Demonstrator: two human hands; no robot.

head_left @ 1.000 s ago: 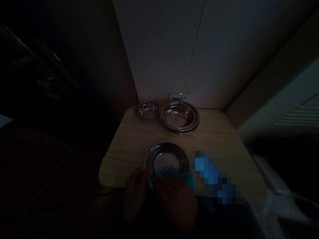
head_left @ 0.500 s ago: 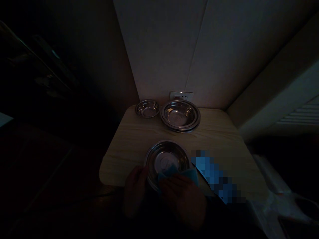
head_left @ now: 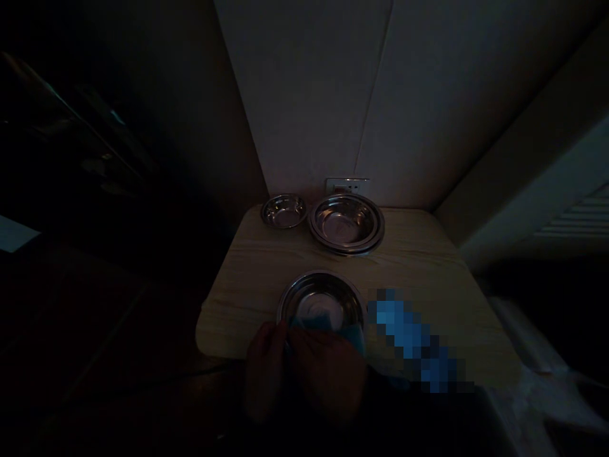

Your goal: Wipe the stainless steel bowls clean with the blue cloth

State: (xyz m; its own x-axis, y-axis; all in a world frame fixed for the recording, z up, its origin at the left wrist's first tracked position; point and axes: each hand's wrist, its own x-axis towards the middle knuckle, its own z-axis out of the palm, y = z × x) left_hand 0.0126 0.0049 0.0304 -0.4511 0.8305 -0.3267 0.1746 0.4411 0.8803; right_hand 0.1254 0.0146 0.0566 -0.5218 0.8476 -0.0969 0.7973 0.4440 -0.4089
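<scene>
The scene is very dark. A steel bowl (head_left: pixel 321 301) sits near the front edge of a light wooden table (head_left: pixel 247 279). My left hand (head_left: pixel 265 371) grips the bowl's near left rim. My right hand (head_left: pixel 328 374) presses a blue cloth (head_left: pixel 340 325) into the near side of the bowl, fingers closed over the cloth. Both forearms are lost in shadow.
At the back of the table stand a small steel bowl (head_left: pixel 284 211) and a stack of larger steel bowls (head_left: pixel 346 223), before a wall socket (head_left: pixel 346 186). A blurred blue patch (head_left: pixel 413 339) lies right of the near bowl. Dark floor lies to the left.
My right hand with the cloth has shifted left along the bowl's near rim, close to my left hand. The bowl stays where it was.
</scene>
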